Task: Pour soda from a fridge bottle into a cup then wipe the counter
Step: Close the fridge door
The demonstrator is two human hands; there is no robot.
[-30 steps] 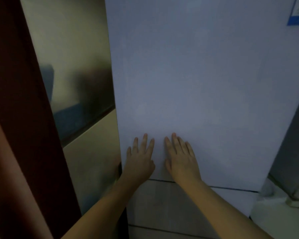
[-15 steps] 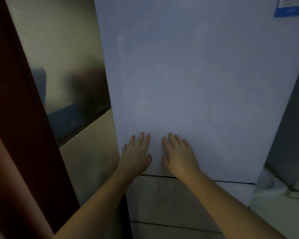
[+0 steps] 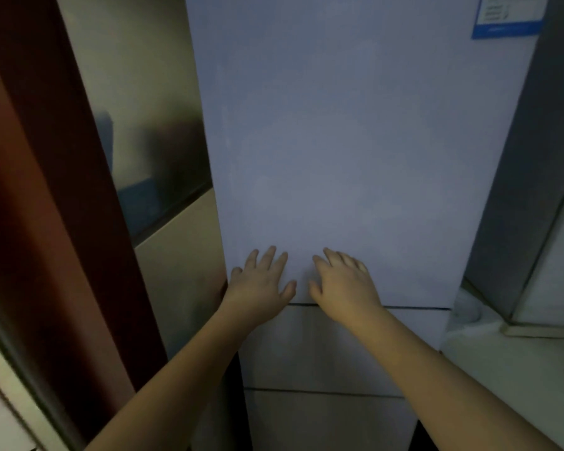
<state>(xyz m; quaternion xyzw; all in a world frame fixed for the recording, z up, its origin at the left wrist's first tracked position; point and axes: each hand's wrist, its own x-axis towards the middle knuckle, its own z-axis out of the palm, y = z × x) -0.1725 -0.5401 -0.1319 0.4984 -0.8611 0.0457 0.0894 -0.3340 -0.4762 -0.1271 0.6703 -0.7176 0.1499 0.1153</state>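
**Fridge door shut, both hands flat against its lower edge**

Fridge door point(image 3: 355, 157) is the pale, tall panel straight ahead, and each grip lies on its lowest part. The left hand point(image 3: 261, 284) rests palm-down with fingers straight and slightly spread, holding nothing; its little finger sits close to the door's left edge. The right hand point(image 3: 344, 283) lies just beside it, thumbs near each other but apart, fingers straight and pressed to the panel, also holding nothing. No bottle or cup shows in this view.

Just under both wrists runs the dark seam point(image 3: 414, 308) that divides the door from the lower drawer front point(image 3: 306, 349); a second seam lies further down. Left of the left hand, the door's edge meets a dim glossy wall panel point(image 3: 137, 109), and beyond that stands a dark red-brown frame point(image 3: 46, 222). Right of the right hand, the door continues well clear to its right edge, where a grey side surface point(image 3: 518, 190) rises. Below that, the pale counter point(image 3: 518, 375) stretches toward the viewer. Up at the door's top right corner is a blue-bordered label point(image 3: 508, 14). The room is dim.
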